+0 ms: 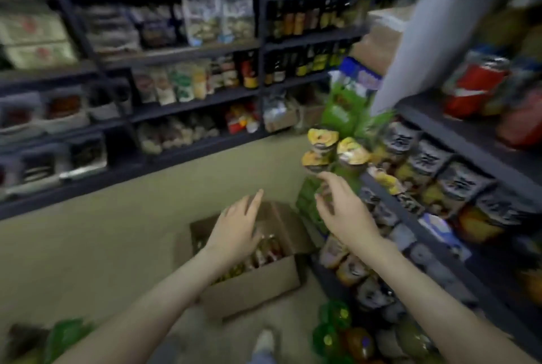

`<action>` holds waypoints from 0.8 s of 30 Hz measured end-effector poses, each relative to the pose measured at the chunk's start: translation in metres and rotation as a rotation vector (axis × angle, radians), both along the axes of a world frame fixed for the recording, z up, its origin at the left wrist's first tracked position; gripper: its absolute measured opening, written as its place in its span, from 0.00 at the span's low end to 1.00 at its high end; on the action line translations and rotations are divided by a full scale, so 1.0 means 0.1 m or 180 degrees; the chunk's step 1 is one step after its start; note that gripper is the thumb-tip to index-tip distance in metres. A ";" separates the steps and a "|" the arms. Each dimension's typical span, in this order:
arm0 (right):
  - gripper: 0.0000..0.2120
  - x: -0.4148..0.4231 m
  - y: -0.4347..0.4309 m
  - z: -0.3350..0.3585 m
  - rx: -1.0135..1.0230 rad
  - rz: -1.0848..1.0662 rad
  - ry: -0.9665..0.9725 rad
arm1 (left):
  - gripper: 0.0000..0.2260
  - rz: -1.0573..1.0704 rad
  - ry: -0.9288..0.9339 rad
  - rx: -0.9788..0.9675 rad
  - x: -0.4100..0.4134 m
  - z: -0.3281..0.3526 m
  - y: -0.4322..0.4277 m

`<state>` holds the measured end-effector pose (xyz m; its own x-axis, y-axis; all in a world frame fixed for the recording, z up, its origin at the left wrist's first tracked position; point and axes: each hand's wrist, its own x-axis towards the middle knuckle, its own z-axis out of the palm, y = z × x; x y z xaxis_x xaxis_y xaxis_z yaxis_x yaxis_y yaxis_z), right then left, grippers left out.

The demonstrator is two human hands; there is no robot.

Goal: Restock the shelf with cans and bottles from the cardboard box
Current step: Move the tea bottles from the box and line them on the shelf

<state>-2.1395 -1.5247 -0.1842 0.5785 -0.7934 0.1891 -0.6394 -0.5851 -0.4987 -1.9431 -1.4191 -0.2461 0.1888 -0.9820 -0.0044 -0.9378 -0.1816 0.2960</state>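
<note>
An open cardboard box [258, 284] stands on the floor below me, with several bottles and cans [264, 252] inside. My left hand [234, 228] hovers over the box with its fingers straight and holds nothing. My right hand [343, 211] is raised to the right of the box, fingers loosely spread and empty, in front of the dark shelf [457, 264] on the right. That shelf carries rows of cans and jars [422, 170]. The whole view is blurred by motion.
Dark shelving [187, 105] with bags, bottles and jars fills the back wall. Green packs [343, 111] and yellow-lidded cups [322, 143] stick out near the right shelf. Green bottles [334, 322] stand at the bottom right. My shoe [265, 340] is on the beige floor [117, 231].
</note>
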 end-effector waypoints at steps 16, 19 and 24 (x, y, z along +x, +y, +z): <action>0.27 2.11 -0.97 -3.79 0.1544 0.0186 0.1567 | 0.30 0.0687 0.0348 0.1527 2.04 -2.79 -0.33; 0.28 2.09 -1.16 -4.56 0.1741 -0.0006 0.1749 | 0.32 0.0760 0.0526 0.1531 2.14 -3.50 -0.65; 0.35 2.04 -1.44 -5.82 0.1852 -0.0173 0.2051 | 0.32 0.0798 0.0735 0.1623 2.07 -4.78 -1.10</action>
